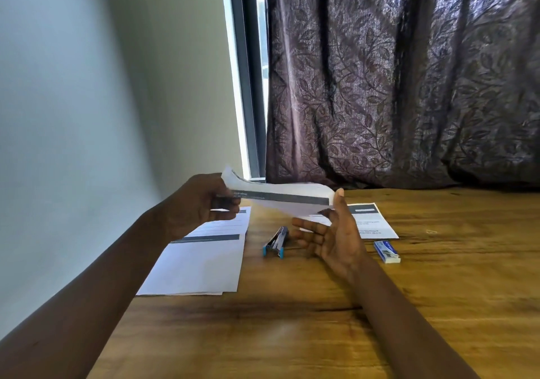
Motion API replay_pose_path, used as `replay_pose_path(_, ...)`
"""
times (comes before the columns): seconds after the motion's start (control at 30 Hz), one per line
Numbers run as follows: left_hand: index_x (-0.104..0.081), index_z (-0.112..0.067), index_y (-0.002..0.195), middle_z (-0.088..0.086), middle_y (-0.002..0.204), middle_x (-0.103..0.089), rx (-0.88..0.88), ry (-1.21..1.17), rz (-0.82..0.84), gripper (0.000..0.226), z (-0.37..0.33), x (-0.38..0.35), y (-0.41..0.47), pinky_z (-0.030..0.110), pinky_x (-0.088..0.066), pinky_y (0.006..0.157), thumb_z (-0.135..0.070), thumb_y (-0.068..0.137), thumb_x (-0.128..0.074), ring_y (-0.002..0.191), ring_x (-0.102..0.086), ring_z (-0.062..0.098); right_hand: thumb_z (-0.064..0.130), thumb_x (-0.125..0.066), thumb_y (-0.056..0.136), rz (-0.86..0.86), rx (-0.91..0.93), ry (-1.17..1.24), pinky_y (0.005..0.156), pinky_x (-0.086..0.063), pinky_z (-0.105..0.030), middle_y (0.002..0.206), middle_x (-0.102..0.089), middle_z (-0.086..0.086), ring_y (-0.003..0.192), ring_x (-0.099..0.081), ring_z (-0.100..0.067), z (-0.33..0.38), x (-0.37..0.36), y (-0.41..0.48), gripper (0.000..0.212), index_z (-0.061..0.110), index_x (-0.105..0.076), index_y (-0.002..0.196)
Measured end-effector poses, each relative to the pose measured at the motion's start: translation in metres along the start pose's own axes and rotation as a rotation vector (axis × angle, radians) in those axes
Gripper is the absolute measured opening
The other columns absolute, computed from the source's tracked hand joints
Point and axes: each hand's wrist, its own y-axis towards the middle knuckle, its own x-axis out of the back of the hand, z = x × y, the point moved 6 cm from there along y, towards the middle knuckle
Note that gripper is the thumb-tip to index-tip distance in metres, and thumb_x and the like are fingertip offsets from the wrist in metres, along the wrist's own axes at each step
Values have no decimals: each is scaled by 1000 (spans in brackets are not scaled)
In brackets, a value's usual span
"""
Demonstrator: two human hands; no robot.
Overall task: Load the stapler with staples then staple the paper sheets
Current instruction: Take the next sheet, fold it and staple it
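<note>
Two hands carry the paper sheets point(280, 196) in the air above the middle of the table point(292, 320): the left hand point(201, 203) curls round their left end, while the right hand point(333, 232) is spread, thumb upright against their right end. Squaring them well probably calls for tapping the edges flush before reaching for the stapler point(276, 242), lying just below between a stack point(201, 261) at the left edge and the staple box point(386, 251).

Two hands: left hand point(198, 203), right hand point(330, 232). One stapler point(276, 242). One staple box point(386, 251). Three paper lots: held sheets point(280, 197), left stack point(198, 261), right sheet point(377, 226).
</note>
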Motion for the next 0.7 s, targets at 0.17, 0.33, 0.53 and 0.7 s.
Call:
replay_pose_path(0.17,-64,-3,123,19,82,-69,26,305,141,72,20,3,-14,39,-62,76,-41,62,-69,73,-64,30,61,-56,92,48,73,197,86,-62,-45,125,-71,-17,115,-68,-35,13,3,1,64,15,-61,136)
replay_pose_path(0.33,-66,-11,123,15,100,-77,174,385,137,70,52,11,-28,42,-62,79,-46,62,-71,86,-72,33,7,-82,79,-110,176,-50,83,-61,-55,114,-74,-19,103,-72,-36,15,14,-3,58,19,-59,131)
replay_pose_path(0.53,-56,-22,133,9,106,-79,106,155,-172,43,71,2,-39,55,-59,92,-21,93,-71,99,-76,31,10,-77,88,-142,324,-587,79,-60,-27,105,-75,0,97,-72,-18,22,24,-29,57,30,-55,138)
replay_pose_path(0.7,-43,-43,136,0,86,-79,127,413,8,61,84,-29,-61,29,-61,65,-20,91,-76,78,-76,16,26,-77,89,-87,265,-1094,91,-57,-33,120,-69,6,107,-68,-11,22,51,-71,54,33,-53,138)
